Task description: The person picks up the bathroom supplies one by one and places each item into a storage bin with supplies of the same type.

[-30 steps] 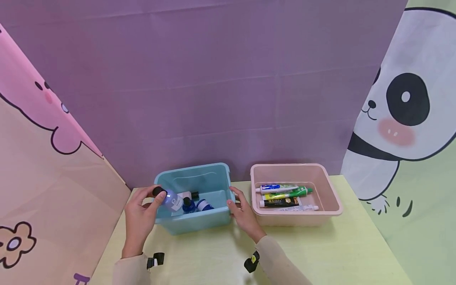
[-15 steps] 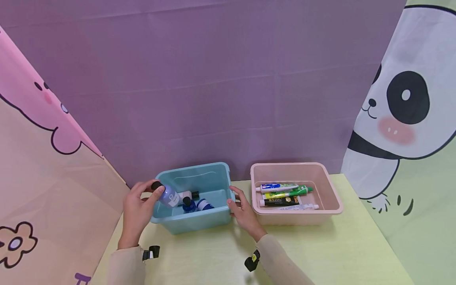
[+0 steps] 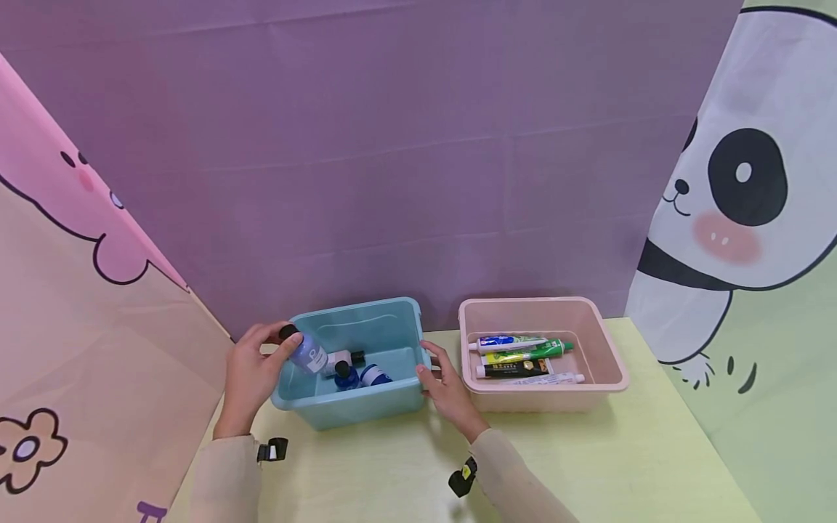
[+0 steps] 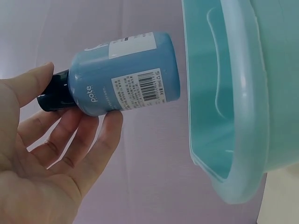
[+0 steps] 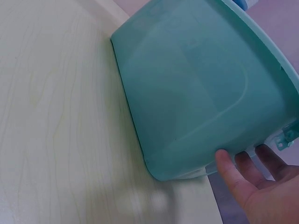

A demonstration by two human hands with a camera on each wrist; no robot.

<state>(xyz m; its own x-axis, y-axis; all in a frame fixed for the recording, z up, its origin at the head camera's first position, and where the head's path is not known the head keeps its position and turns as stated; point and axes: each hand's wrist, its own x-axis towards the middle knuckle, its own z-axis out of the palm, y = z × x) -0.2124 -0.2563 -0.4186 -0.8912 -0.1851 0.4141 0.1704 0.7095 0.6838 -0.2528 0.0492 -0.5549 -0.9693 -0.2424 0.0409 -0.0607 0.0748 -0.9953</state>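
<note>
In the head view my left hand [image 3: 251, 370] pinches the black cap of a small blue bottle [image 3: 309, 355] above the left end of a blue basket [image 3: 366, 410]. The left wrist view shows the bottle's body [image 4: 126, 74], with a "pote" mark and a barcode label, its base facing the basket's rim [image 4: 243, 93] with a gap between. My right hand [image 3: 451, 396] holds the basket's right front corner, thumb against the wall and fingers round the end. Inside the basket lie a pale bottle [image 3: 340, 359], a dark blue bottle [image 3: 346, 378] and a blue-and-white one [image 3: 375, 375].
A pink basket [image 3: 549, 401] stands just right of my right hand, with several tubes in it, among them a green one [image 3: 531, 354] and a black one [image 3: 515, 369]. Both baskets stand on a pale table [image 3: 366, 472], before a purple cloth wall [image 3: 392, 181].
My left hand has drifted left and slightly away from me with the bottle, uncovering more of the pale bottle. My right hand has stayed on the basket's corner.
</note>
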